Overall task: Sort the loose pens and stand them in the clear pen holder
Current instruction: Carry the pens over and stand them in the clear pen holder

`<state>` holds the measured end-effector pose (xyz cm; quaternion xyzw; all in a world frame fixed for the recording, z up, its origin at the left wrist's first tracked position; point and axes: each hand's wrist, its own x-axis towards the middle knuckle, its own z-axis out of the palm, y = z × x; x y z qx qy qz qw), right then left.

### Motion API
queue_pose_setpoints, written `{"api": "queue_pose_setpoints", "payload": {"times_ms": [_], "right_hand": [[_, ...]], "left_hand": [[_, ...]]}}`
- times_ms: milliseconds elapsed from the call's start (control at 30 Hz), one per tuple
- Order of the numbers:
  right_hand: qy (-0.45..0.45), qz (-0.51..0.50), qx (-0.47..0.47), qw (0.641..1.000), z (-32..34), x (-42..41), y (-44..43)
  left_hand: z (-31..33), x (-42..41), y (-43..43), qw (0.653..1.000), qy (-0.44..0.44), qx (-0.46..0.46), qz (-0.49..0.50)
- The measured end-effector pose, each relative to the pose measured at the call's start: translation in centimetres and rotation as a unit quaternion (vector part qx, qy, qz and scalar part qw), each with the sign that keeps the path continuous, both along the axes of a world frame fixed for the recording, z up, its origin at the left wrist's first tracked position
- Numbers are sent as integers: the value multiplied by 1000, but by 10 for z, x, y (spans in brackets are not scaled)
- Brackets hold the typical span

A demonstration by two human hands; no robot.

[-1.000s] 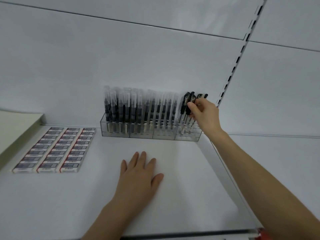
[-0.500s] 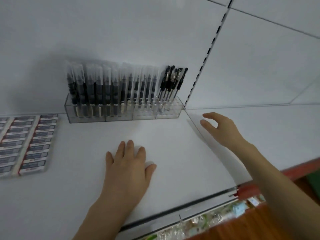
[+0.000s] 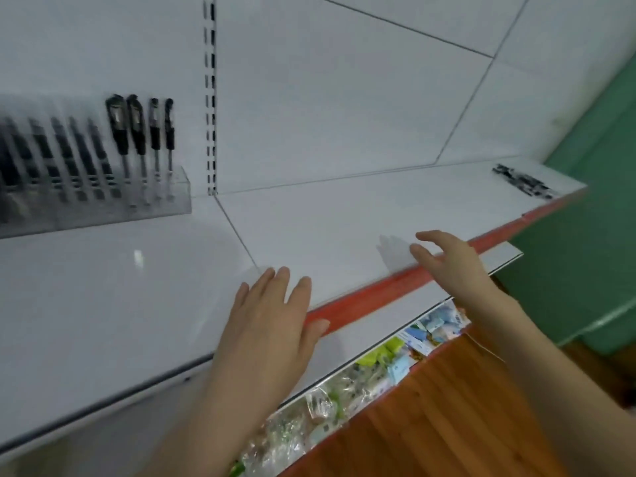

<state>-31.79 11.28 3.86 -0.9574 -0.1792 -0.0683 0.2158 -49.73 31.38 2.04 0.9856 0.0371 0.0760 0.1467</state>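
Loose pens [image 3: 521, 182] lie in a dark, blurred cluster on the white shelf [image 3: 344, 218]. They are far beyond the right hand [image 3: 451, 266] and to its right, near the shelf's end. Their number cannot be told.

Holder [image 3: 103, 208]: clear, at the back of the shelf, beyond the left hand [image 3: 272, 325] and well to its left. Standing pens [image 3: 137, 132] fill it upright in a row. The four nearest the hands show black caps; the rest are smeared by blur. A slotted upright [image 3: 210, 98] runs up the back panel just right of the holder.

Left hand: palm down on the shelf near its front edge, fingers straight and close together, thumb over the red strip [image 3: 378, 294] along that edge. It holds nothing.

Right hand: above the same strip, right of the left hand and apart from it, fingers loosely spread and slightly bent, empty. Contact with the shelf cannot be told.

Below both hands a lower shelf [image 3: 361, 342] carries packets [image 3: 344, 390]. Wooden floor [image 3: 447, 407] shows beneath the right forearm.
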Motion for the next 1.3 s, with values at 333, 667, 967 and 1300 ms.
{"api": "queue_pose_setpoints", "payload": {"times_ms": [333, 667, 967, 1300], "right_hand": [[-9, -74, 12, 997, -2, 29, -194], [-11, -162, 30, 986, -17, 90, -315], [-2, -190, 20, 982, -18, 224, -393], [-4, -199, 42, 979, -14, 350, -466]], "left_hand": [[-6, 95, -197, 994, 13, 16, -111], [-12, 201, -310, 976, 68, 73, -195], [-15, 340, -383, 973, 39, 21, -226], [-1, 474, -451, 968, 16, 38, -247]]}}
